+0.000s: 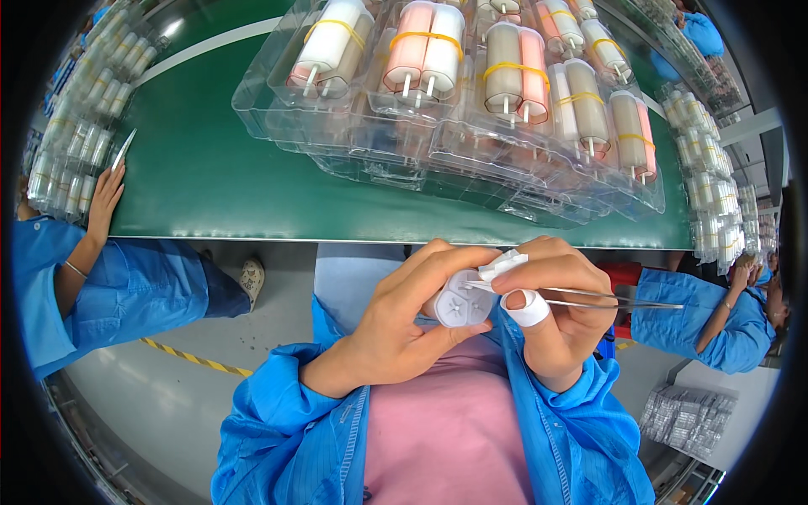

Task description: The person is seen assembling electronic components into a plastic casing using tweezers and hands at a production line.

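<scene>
A white round plastic piece, its end face divided into sections, is gripped between the fingers and thumb of my left hand. My right hand holds metal tweezers, whose tips reach the piece's upper right edge. White wrapping goes round my right thumb, and more white material covers a right fingertip. Both hands are close together in front of my chest, just off the table's near edge. The rest of the piece is hidden behind my left fingers.
Stacked clear plastic trays on the green table hold white, pink and grey cylinders paired with yellow bands. At left, a co-worker's hand holds a thin pointed tool. Another person in blue is at right.
</scene>
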The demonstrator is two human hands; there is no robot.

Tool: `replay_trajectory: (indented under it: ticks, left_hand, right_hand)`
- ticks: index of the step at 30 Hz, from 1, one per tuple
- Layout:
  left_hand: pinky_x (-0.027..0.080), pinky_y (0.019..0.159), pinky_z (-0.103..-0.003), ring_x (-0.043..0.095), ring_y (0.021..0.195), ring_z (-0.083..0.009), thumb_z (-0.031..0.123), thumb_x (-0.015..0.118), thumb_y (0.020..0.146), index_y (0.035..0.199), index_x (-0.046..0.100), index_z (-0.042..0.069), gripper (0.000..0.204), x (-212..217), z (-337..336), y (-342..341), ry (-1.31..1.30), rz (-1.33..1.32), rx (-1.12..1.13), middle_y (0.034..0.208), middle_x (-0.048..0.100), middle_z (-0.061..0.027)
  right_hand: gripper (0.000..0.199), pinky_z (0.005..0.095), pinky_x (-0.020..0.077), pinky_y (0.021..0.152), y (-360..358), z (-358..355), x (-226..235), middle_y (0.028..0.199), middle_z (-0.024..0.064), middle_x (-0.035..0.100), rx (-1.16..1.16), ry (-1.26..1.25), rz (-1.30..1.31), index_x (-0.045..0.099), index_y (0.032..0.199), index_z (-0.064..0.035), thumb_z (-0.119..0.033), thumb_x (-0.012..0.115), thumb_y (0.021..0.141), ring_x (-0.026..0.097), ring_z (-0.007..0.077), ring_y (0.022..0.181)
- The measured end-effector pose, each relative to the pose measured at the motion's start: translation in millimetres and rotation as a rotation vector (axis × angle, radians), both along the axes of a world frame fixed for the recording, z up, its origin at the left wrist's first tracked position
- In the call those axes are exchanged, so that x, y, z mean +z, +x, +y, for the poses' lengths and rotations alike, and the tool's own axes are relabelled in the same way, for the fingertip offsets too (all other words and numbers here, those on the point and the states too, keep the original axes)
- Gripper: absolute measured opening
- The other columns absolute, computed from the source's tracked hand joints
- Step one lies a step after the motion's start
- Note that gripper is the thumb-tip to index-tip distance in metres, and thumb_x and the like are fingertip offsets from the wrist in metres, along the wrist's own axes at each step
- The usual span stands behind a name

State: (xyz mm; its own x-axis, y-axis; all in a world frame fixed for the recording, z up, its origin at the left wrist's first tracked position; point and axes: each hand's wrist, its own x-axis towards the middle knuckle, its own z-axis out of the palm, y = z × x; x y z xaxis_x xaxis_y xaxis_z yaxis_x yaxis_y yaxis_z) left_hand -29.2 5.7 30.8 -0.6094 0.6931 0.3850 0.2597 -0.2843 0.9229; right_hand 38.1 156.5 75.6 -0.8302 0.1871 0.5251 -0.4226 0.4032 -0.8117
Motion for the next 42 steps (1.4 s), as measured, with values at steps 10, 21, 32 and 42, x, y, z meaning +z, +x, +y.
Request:
replay_trajectory:
  ticks: [10,21,32,42]
  left_hand:
    - [0.045,0.074,-0.030,0.056,0.087,-0.0225,0.001,0.073,0.073,0.123,0.050,-0.002,0.055,-2,1,1,-0.002,-0.034,-0.028,0.100,0.055,-0.0128]
    - [0.046,0.073,-0.029,0.056,0.087,-0.0218,0.000,0.073,0.073,0.124,0.049,-0.002,0.056,1,0,-2,-0.003,-0.006,-0.034,0.100,0.055,-0.0127]
    - [0.044,0.073,-0.027,0.054,0.087,-0.0151,0.003,0.077,0.071,0.125,0.049,-0.004,0.061,-6,-2,-1,-0.047,-0.004,-0.043,0.100,0.055,-0.0099]
    - [0.044,0.072,-0.027,0.055,0.084,-0.0194,-0.002,0.072,0.073,0.126,0.049,-0.001,0.058,0,-1,-4,0.005,-0.074,-0.059,0.098,0.055,-0.0112]
  right_hand:
    - [0.012,0.0271,0.0511,0.058,0,4,0,0.077,0.0110,0.067,0.009,0.009,-0.013,0.068,0.084,-0.0019,-0.004,0.070,0.072,0.065,0.0187,0.066]
    - [0.013,0.0261,0.0513,0.058,0,5,0,0.079,0.0112,0.067,0.017,0.014,-0.010,0.068,0.085,-0.0020,-0.005,0.070,0.072,0.065,0.0185,0.066]
    - [0.015,0.0276,0.0499,0.059,-3,7,5,0.075,0.0096,0.066,0.038,0.126,-0.082,0.069,0.083,-0.0026,-0.003,0.070,0.068,0.064,0.0209,0.065]
    - [0.014,0.0269,0.0507,0.062,2,5,1,0.081,0.0126,0.067,0.038,-0.073,-0.042,0.068,0.087,-0.0002,-0.001,0.069,0.073,0.064,0.0193,0.069]
